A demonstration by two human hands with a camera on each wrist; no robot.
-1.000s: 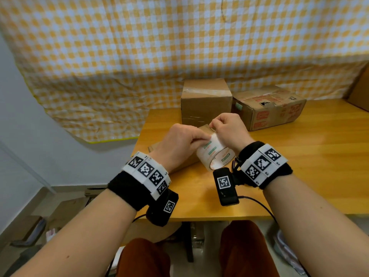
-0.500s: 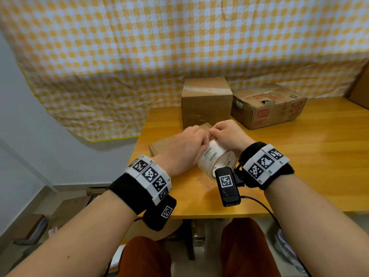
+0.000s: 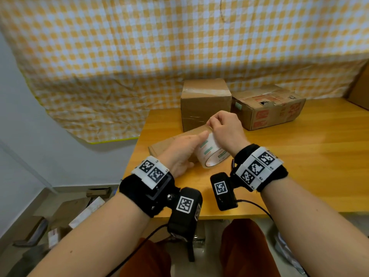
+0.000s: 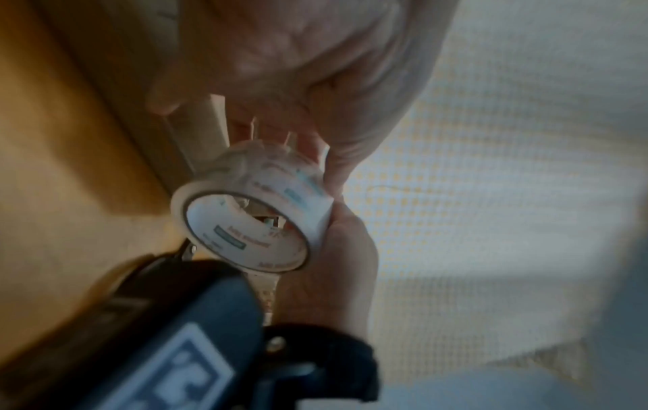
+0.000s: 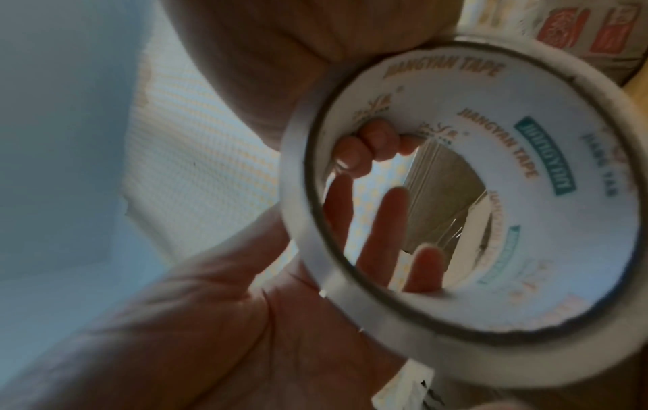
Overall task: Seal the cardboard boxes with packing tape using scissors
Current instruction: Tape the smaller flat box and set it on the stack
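Tape roll (image 3: 209,154) sits between my two hands, held up just above the near part of the wooden table (image 3: 299,156) and over the flat cardboard box (image 3: 171,141) lying in front of me. My left hand (image 3: 182,150) cradles the roll from the left: the thumb lies along the top of its outer face, and through the core in the right wrist view the other fingers (image 5: 389,222) show stretched out fairly straight behind it, palm against the rim. My right hand (image 3: 227,127) is curled over the far upper edge of the roll, fingertips bunched tight in a pinch at the tape's surface; I cannot tell whether a free end is caught between them. Two more cardboard boxes stand further back: a tall taped box (image 3: 205,102) and, touching its right side, a low printed box (image 3: 273,108).
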